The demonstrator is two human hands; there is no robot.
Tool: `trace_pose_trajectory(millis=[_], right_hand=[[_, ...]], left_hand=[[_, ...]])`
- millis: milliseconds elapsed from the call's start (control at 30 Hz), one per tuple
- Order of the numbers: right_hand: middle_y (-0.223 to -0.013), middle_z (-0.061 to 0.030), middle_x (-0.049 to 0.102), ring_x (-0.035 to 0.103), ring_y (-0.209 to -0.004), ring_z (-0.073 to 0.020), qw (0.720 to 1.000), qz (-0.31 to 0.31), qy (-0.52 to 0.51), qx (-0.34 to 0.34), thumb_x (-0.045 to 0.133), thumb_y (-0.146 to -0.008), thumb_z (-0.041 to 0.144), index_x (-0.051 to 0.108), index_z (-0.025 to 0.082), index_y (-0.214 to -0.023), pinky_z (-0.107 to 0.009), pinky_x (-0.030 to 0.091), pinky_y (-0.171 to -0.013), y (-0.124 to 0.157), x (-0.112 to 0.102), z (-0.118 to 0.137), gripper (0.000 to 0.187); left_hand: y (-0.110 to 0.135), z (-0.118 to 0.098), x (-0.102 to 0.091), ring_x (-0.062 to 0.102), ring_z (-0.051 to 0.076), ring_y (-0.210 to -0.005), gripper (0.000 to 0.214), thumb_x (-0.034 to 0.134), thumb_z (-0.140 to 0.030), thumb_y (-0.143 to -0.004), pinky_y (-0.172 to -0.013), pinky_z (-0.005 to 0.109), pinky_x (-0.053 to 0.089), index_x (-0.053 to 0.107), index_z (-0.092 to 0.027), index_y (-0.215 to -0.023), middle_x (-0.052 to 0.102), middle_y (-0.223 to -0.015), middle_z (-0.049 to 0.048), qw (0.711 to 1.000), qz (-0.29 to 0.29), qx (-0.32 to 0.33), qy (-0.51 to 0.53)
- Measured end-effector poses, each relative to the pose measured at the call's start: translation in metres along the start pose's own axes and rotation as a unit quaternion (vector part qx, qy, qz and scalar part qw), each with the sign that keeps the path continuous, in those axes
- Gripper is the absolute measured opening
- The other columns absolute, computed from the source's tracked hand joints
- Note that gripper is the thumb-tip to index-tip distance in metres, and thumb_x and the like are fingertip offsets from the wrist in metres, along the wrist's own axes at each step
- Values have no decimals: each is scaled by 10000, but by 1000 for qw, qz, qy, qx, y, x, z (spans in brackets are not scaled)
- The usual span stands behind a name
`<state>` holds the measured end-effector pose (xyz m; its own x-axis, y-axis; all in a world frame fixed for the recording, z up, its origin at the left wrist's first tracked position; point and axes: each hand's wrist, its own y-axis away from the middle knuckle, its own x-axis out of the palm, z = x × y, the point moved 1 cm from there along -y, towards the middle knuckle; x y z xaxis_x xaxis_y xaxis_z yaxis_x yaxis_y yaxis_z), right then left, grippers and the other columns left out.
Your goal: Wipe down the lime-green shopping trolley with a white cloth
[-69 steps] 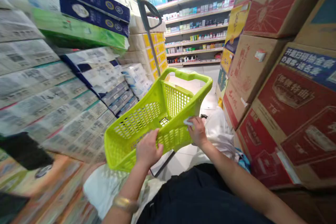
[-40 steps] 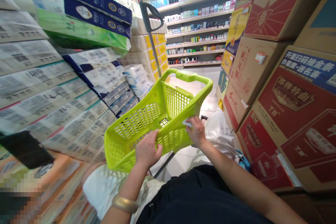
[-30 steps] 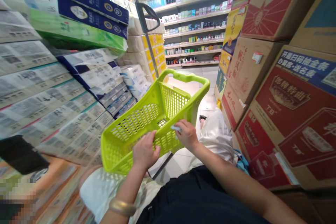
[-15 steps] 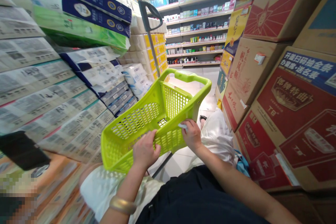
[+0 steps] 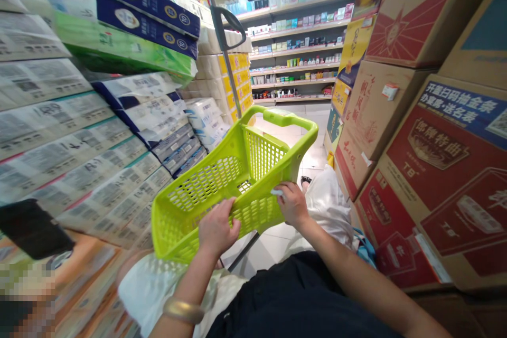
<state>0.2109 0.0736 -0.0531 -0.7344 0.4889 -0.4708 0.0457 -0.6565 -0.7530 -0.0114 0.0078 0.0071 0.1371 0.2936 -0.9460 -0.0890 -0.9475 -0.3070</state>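
A lime-green plastic shopping basket (image 5: 206, 185) lies tilted across my lap with nothing visible inside. My left hand (image 5: 216, 228) is closed over its near rim, a gold bangle on that wrist. My right hand (image 5: 292, 203) presses a small white cloth or wipe (image 5: 277, 191) against the basket's right rim, fingers curled round it. The basket's long metal pull handle (image 5: 224, 42) with a dark grip rises behind it.
Stacked packs of tissue and paper goods (image 5: 79, 132) wall the left side. Cardboard cartons (image 5: 428, 132) are piled on the right. A narrow tiled aisle (image 5: 312, 150) runs ahead to stocked shelves (image 5: 297, 58). My knees in white trousers (image 5: 328, 206) sit beneath the basket.
My right hand with the wipe slid a little left along the right rim and back. The basket and my left hand have barely shifted.
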Motion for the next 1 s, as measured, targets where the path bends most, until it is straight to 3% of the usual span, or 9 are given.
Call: trace_pose_trajectory(millis=[167, 267, 367, 467, 567, 667, 867, 933, 1000], right_hand=[[-1075, -87, 622, 574, -1073, -242, 997, -63, -14, -49, 518, -835, 109, 651, 237, -1105, -404, 462, -965, -29, -16, 32, 327], [-1196, -77, 616, 511, -1232, -227, 991, 0, -20, -129, 476, -828, 75, 632, 236, -1115, -402, 379, -1063, -45, -13, 50, 364], [-1137, -48, 657, 554, -1173, -200, 981, 54, -6, -187, 473, -805, 67, 623, 242, -1075, -381, 348, -1070, -56, -14, 45, 355], [-1085, -45, 671, 580, -1106, -212, 986, 8, 37, -163, 502, -807, 104, 615, 242, -1050, -402, 312, -1075, -70, -31, 22, 302], [-1095, -60, 659, 575, -1114, -228, 991, -73, 66, -87, 488, -813, 109, 604, 235, -1060, -441, 259, -1103, -85, -51, -1, 300], [-1100, -70, 652, 556, -1154, -237, 991, -113, 65, -41, 460, -807, 95, 601, 231, -1090, -449, 242, -1114, -88, -55, -2, 345], [-1078, -8, 673, 578, -1154, -202, 987, 37, 10, -157, 514, -755, 79, 610, 281, -1097, -430, 135, -1156, -58, -23, 39, 409], [-1082, 0, 681, 589, -1140, -196, 986, 45, 18, -162, 522, -767, 83, 610, 280, -1053, -436, 100, -1161, -58, -25, 39, 358], [-1074, -7, 687, 599, -1116, -200, 989, 16, 42, -139, 516, -790, 96, 601, 269, -1022, -449, 93, -1155, -68, -37, 28, 301]], left_hand=[[0, 3, -1, 655, 224, -1026, 462, 486, -249, -772, -827, 305, 510, 572, -230, -1226, 693, -1170, 49, 1000, 4, -2, 6], [1, 5, -3, 662, 217, -1012, 453, 487, -243, -761, -832, 298, 512, 582, -233, -1204, 700, -1153, 44, 1000, -2, 0, 9], [3, 6, -5, 665, 212, -1003, 439, 487, -237, -755, -837, 295, 514, 594, -240, -1181, 708, -1130, 38, 1000, -9, 5, 13], [4, 8, -6, 666, 213, -1001, 430, 485, -244, -761, -835, 301, 518, 601, -246, -1175, 710, -1131, 35, 1000, -8, 4, 12], [3, 8, -6, 665, 220, -1007, 428, 481, -252, -769, -845, 312, 517, 604, -239, -1178, 709, -1142, 42, 1000, -7, 1, 10], [2, 7, -5, 666, 218, -1001, 421, 483, -257, -771, -843, 311, 519, 608, -240, -1173, 711, -1136, 40, 1000, -7, -2, 15], [1, 11, -4, 665, 207, -1019, 419, 487, -256, -769, -869, 299, 515, 606, -246, -1170, 709, -1150, 30, 1000, -7, 4, 17], [1, 14, -4, 668, 211, -1022, 411, 483, -263, -769, -860, 304, 522, 614, -247, -1159, 711, -1148, 32, 1000, -6, 8, 17], [0, 17, -4, 672, 216, -1021, 397, 476, -274, -772, -855, 311, 527, 627, -244, -1139, 715, -1142, 34, 1000, -8, 10, 18]])
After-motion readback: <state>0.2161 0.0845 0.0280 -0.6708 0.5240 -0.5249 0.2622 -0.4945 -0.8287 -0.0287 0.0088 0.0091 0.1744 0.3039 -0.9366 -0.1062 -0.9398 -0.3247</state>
